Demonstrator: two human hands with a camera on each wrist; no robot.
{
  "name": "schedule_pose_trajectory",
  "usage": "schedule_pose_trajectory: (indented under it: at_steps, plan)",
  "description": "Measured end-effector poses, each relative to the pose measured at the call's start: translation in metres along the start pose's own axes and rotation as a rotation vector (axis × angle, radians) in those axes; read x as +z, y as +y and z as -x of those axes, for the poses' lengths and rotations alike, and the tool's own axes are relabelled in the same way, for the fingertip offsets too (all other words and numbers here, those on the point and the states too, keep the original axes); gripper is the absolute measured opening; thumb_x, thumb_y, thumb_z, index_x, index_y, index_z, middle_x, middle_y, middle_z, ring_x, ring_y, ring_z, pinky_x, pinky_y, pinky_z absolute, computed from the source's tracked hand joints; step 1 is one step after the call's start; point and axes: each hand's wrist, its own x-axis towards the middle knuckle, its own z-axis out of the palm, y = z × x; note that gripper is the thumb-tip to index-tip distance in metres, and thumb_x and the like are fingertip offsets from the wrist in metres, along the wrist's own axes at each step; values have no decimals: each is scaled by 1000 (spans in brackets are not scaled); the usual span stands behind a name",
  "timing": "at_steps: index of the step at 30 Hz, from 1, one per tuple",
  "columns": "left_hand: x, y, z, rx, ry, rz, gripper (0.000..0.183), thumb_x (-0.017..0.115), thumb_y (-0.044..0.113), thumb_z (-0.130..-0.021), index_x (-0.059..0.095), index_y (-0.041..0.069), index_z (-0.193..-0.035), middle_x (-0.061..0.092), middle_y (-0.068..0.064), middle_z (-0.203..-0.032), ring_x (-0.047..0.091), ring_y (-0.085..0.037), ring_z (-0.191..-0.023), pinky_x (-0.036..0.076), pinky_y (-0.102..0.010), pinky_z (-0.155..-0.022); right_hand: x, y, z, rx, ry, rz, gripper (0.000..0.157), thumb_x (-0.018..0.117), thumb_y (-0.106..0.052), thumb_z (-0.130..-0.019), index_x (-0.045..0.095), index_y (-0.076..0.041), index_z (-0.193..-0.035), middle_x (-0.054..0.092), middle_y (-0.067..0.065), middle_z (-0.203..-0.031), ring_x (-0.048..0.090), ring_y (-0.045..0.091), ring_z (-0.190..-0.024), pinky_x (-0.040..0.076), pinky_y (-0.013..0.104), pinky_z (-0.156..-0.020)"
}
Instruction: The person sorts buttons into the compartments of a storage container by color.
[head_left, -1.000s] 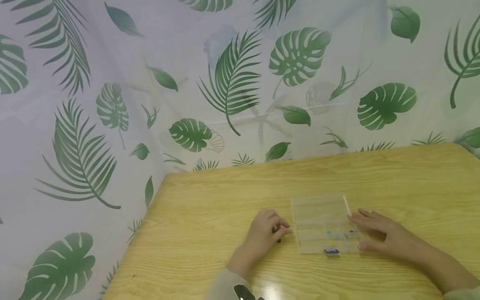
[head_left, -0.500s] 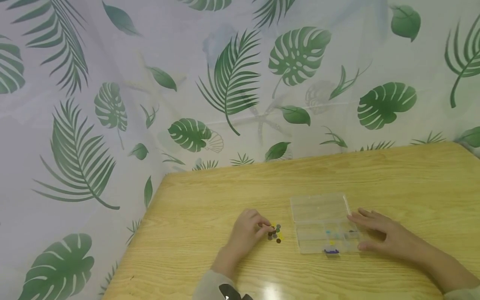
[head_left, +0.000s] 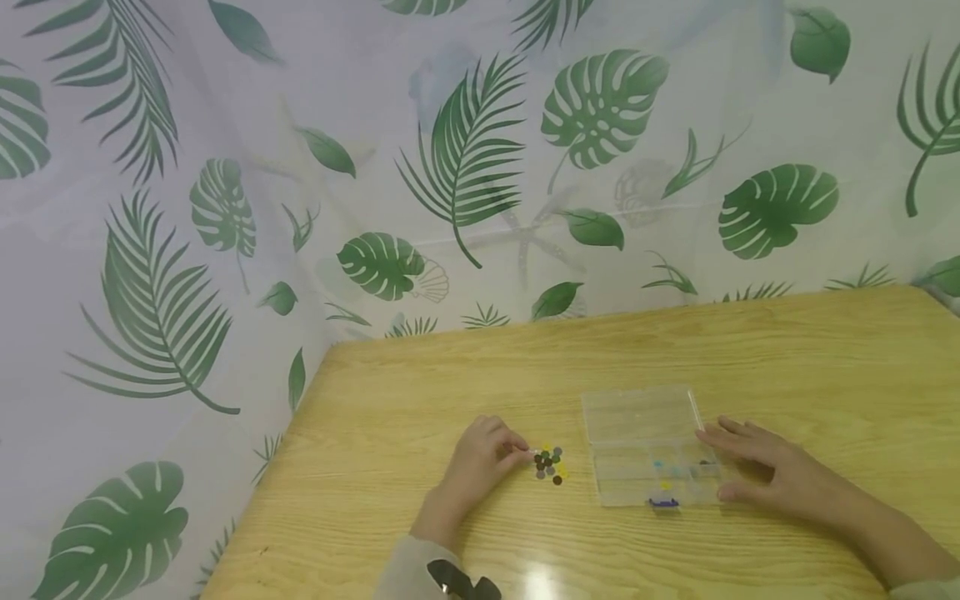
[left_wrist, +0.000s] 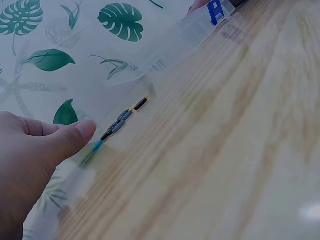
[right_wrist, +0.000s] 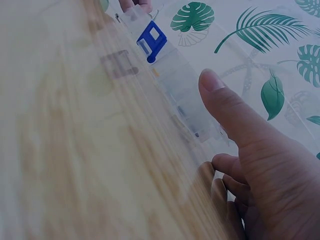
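Several small flat round discs (head_left: pixel 548 463), dark, green, grey and yellow, lie in a loose cluster on the wooden table. At their left edge is my left hand (head_left: pixel 483 458), its thumb and index finger close together. In the left wrist view, the left thumb tip sits just above a teal disc (left_wrist: pixel 97 146) at the near end of the cluster. A clear plastic compartment box (head_left: pixel 618 475) stands to the right with its lid (head_left: pixel 637 417) folded back. My right hand (head_left: pixel 768 462) rests at the box's right end, thumb and fingers spread.
A blue latch (right_wrist: pixel 152 41) hangs at the box's front side. Small light-blue, yellow and dark pieces sit in its right compartments. The wooden table (head_left: pixel 405 400) meets a white leaf-printed cloth (head_left: pixel 480 183) at the back and left.
My left hand has moved left from over the discs to their left edge, leaving the cluster spread and uncovered. The right hand and the box have stayed in place.
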Motion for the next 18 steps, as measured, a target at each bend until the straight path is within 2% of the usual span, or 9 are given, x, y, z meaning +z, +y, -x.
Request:
schedule_pose_trajectory:
  at_steps: [5,18]
  plan:
    - [-3,3,1,-36,-59,6,15,72,31,-81,70,18,-88,58,8,-83,47,-8,-79,42,-20,-72,-1,-1,1,1,-2,-8,63,73,-20,-82,47,-21,-140,35,29,-144,21,65,-125,16,78,-89]
    - [2,1,3,-72,-106,14,15,71,32,-84,69,18,-89,55,10,-82,44,-5,-78,40,-17,-70,-1,-3,1,10,-1,-9,63,73,-20,-82,47,-21,-140,34,29,-144,21,65,-125,16,78,-90]
